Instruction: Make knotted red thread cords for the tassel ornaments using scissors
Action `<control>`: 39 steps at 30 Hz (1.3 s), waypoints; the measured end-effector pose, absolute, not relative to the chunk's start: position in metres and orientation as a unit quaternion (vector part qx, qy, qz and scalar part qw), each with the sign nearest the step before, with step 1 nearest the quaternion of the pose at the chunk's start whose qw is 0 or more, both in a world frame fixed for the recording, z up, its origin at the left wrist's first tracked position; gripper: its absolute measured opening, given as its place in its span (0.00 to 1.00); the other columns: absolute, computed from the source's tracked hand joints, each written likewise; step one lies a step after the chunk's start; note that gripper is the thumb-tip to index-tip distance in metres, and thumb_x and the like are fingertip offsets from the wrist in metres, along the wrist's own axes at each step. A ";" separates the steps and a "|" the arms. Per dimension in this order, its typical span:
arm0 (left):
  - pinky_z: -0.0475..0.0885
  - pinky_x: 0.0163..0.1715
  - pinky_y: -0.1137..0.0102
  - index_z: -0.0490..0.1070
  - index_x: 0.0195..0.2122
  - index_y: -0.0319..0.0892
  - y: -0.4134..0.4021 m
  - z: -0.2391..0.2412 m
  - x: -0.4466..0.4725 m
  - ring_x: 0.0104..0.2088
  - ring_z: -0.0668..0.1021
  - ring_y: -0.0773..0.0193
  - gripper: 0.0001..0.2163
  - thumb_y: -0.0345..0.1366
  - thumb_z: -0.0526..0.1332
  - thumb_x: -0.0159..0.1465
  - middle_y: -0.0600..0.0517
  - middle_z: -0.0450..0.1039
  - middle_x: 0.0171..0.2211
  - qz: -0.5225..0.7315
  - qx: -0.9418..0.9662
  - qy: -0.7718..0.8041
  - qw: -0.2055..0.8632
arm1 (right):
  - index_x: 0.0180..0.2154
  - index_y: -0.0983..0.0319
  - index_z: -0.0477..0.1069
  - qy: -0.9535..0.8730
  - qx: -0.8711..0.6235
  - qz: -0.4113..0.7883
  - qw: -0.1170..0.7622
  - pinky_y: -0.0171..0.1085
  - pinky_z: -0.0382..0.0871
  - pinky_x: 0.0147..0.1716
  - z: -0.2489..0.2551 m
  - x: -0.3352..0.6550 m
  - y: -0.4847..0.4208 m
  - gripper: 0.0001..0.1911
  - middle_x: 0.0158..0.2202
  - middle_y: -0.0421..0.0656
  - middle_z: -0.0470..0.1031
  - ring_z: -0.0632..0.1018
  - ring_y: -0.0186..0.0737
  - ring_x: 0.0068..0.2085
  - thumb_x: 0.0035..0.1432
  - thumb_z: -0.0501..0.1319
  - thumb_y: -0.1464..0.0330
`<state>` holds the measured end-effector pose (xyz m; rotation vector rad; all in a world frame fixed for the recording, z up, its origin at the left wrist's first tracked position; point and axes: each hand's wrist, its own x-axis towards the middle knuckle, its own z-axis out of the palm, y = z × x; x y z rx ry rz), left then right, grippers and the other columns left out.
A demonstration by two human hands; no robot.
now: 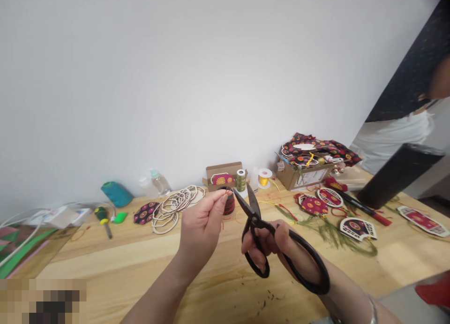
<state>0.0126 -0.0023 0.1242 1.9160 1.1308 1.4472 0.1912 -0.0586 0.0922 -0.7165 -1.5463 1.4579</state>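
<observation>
My right hand (277, 246) grips large black scissors (260, 225) by their loop handles, with the blades parted and pointing up and left. My left hand (202, 225) is raised beside the blade tips, thumb and fingers pinched on a thin thread that I can barely make out. A dark red spool (229, 204) stands on the wooden table (140, 258) right behind the pinching fingers.
Wooden rings (172, 209), a green spool (241, 179), a yellow spool (264, 177), two cardboard boxes (305, 174) with patterned fabric pieces, fans (356, 228), a screwdriver (103, 218), a teal cone (116, 193) and bottles lie along the wall. Another person (415, 127) stands at right.
</observation>
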 end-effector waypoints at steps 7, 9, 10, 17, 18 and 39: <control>0.72 0.31 0.75 0.81 0.36 0.44 -0.004 0.123 0.014 0.28 0.79 0.64 0.09 0.31 0.60 0.63 0.51 0.80 0.28 0.510 0.736 0.403 0.189 | 0.40 0.67 0.73 -0.586 -0.263 0.612 0.462 0.33 0.61 0.27 0.087 0.187 -0.054 0.41 0.23 0.39 0.64 0.66 0.32 0.24 0.60 0.42 0.38; 0.73 0.32 0.74 0.81 0.39 0.43 -0.004 0.120 0.014 0.29 0.80 0.63 0.10 0.31 0.59 0.64 0.50 0.81 0.30 0.506 0.744 0.399 0.179 | 0.38 0.67 0.72 -0.568 -0.264 0.618 0.475 0.32 0.60 0.24 0.087 0.183 -0.053 0.39 0.21 0.37 0.62 0.64 0.30 0.22 0.59 0.44 0.38; 0.73 0.32 0.74 0.81 0.41 0.43 -0.004 0.119 0.014 0.30 0.80 0.63 0.10 0.32 0.59 0.64 0.50 0.81 0.30 0.503 0.749 0.396 0.171 | 0.35 0.66 0.72 -0.556 -0.269 0.623 0.480 0.31 0.58 0.21 0.087 0.182 -0.052 0.38 0.20 0.36 0.60 0.62 0.29 0.20 0.59 0.46 0.38; 0.69 0.23 0.76 0.82 0.37 0.42 -0.004 0.121 0.014 0.20 0.73 0.68 0.09 0.34 0.61 0.63 0.53 0.75 0.21 0.527 0.713 0.402 0.229 | 0.24 0.60 0.64 -0.560 -0.494 0.439 0.500 0.31 0.49 0.13 0.092 0.205 -0.052 0.35 0.13 0.34 0.55 0.57 0.30 0.14 0.53 0.48 0.35; 0.66 0.19 0.76 0.82 0.36 0.41 -0.004 0.122 0.014 0.17 0.70 0.70 0.09 0.35 0.61 0.63 0.55 0.71 0.17 0.532 0.695 0.407 0.263 | 0.24 0.61 0.65 -0.597 -0.562 0.358 0.446 0.32 0.53 0.16 0.092 0.214 -0.052 0.32 0.14 0.36 0.59 0.62 0.32 0.16 0.54 0.52 0.38; 0.55 0.14 0.80 0.80 0.37 0.39 -0.001 0.125 0.014 0.13 0.59 0.77 0.10 0.39 0.62 0.64 0.61 0.56 0.12 0.531 0.575 0.391 0.485 | 0.37 0.63 0.81 -0.714 -0.629 0.141 0.274 0.43 0.70 0.42 0.088 0.245 -0.038 0.14 0.38 0.53 0.81 0.80 0.47 0.41 0.63 0.56 0.68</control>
